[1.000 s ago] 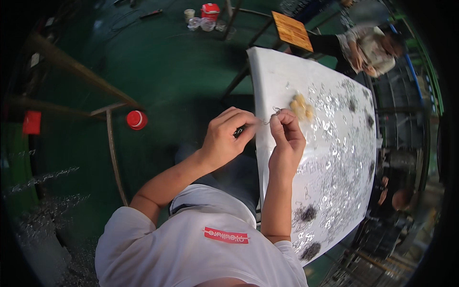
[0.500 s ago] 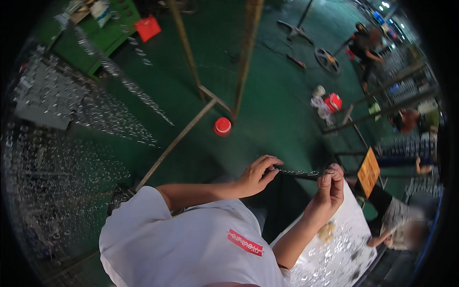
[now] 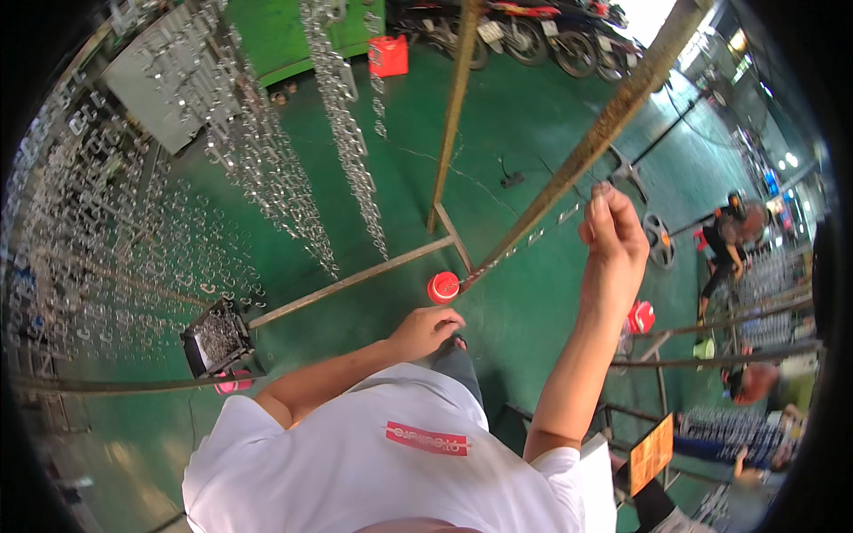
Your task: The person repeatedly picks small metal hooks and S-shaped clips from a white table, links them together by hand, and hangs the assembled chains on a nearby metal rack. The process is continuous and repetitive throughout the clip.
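My right hand (image 3: 615,235) is raised at the right, its fingers and thumb pinched on the end of a thin metal chain (image 3: 535,236). The chain slants down and left from my fingertips, past a rusty post; its lower end is hard to make out. Low in front of my chest, my left hand (image 3: 425,332) is loosely curled with a gap by the thumb, and no object shows in it. Many shiny chains (image 3: 342,133) hang in rows to the left and ahead of me.
Rusty frame posts (image 3: 586,133) and a floor bar (image 3: 355,280) stand ahead. Beyond my left hand is a red tub (image 3: 443,287). A black crate (image 3: 216,342) sits left. Motorbikes (image 3: 524,35) are parked at the back; a person (image 3: 730,235) is at far right.
My view has turned to the right hand's raised position. That hand has lifted the chain up and away; my left hand has let go of the other end and drawn back.
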A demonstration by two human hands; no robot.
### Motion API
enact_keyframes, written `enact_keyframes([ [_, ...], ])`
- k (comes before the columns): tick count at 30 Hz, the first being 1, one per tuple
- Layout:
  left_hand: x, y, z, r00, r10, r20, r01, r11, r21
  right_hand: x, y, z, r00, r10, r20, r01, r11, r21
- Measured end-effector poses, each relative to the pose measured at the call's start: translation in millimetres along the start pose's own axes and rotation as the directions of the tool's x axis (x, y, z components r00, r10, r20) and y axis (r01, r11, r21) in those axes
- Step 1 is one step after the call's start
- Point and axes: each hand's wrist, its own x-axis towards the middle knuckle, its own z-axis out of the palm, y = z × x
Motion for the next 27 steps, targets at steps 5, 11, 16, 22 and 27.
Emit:
enact_keyframes([
  [5,-14,-48,-10,0.96,-0.16,-0.228,0.188,0.976,0.106,81,4,44,0.964,-0.019,0.267,-0.021,0.989,0.146],
  [11,-45,-94,-6,0.725,-0.406,-0.557,0.49,0.872,0.001,157,5,108,0.844,-0.102,0.526,-0.065,0.955,0.288],
  [16,-64,-131,11,0.519,-0.503,-0.69,0.649,0.758,-0.065,215,6,161,0.768,-0.164,0.619,-0.05,0.948,0.313],
  [22,-90,-186,36,0.312,-0.505,-0.805,0.719,0.679,-0.148,264,1,216,0.711,-0.229,0.665,-0.042,0.93,0.365],
  [27,-131,-229,57,0.182,-0.532,-0.827,0.782,0.588,-0.206,293,-11,243,0.705,-0.26,0.66,0.045,0.945,0.323],
])
